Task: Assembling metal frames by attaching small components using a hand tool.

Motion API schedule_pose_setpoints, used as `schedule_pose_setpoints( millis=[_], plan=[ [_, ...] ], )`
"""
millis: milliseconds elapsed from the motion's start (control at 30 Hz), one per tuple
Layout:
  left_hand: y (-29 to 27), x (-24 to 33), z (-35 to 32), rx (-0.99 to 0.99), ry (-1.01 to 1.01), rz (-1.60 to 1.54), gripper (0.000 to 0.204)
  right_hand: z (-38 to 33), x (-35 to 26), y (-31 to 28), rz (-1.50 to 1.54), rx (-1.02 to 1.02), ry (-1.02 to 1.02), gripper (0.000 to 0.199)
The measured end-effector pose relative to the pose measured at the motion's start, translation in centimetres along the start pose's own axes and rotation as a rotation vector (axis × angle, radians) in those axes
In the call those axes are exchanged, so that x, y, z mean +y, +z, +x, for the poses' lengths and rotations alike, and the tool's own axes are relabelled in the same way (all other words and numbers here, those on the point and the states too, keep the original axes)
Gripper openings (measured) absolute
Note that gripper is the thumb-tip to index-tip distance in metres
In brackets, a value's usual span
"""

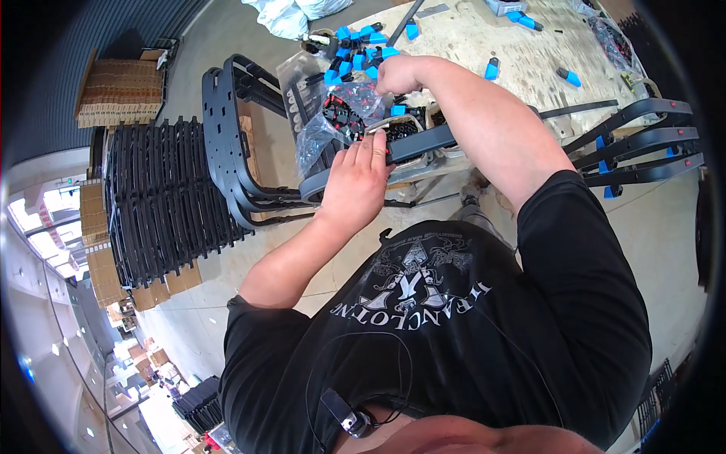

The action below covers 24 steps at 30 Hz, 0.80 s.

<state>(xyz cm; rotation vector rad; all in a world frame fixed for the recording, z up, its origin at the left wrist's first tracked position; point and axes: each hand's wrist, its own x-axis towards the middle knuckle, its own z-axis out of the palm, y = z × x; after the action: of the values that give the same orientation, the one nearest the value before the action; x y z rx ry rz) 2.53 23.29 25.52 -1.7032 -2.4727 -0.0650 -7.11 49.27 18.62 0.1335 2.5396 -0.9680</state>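
Down at the worn wooden workbench (484, 45), the left hand (355, 181) is lying palm-down with fingers stretched flat, pressing on the near end of a long black plastic armrest bar (420, 142) that is resting across the bench edge; it is touching the bar but not closing around it. The right hand (397, 73) is reaching further in, fingers curled and dipping into a crumpled clear plastic bag of small black and red parts (344, 110); whether it is actually pinching one of the parts I cannot tell. Just beyond that hand a heap of small blue plastic clips (355, 45) is lying on the bench. To the right, three more black armrest bars (643, 144) are lying side by side. To the left, a tall stack of black plastic chair frames (162, 200) is standing on the floor, and one curved black frame (227, 144) is leaning beside the bench
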Motion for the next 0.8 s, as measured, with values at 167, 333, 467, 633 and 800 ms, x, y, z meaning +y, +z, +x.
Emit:
schedule_pose_setpoints(
  millis=[167, 333, 467, 633, 800],
  plan=[
    [0.7, 0.3, -0.2, 0.001, -0.060, -0.101, 0.061, 0.2, 0.2, 0.4, 0.106, -0.016, 0.054, 0.040],
    [0.2, -0.4, -1.8, 0.102, -0.090, -0.136, 0.061, 0.8, 1.4, 0.6, 0.141, -0.011, 0.094, 0.040],
    [-0.1, -0.5, -2.7, 0.235, -0.086, -0.112, 0.057, 0.9, 2.1, 0.2, 0.163, -0.045, 0.166, 0.029],
    [1.1, -1.0, -3.4, 0.179, -0.258, -0.061, 0.042, -0.6, 1.8, -0.3, -0.146, 0.029, 0.045, 0.035],
    [0.9, 0.7, -4.2, 0.213, -0.278, -0.048, 0.032, 0.0, 2.5, 3.0, -0.207, 0.262, -0.020, 0.036]
  ],
)
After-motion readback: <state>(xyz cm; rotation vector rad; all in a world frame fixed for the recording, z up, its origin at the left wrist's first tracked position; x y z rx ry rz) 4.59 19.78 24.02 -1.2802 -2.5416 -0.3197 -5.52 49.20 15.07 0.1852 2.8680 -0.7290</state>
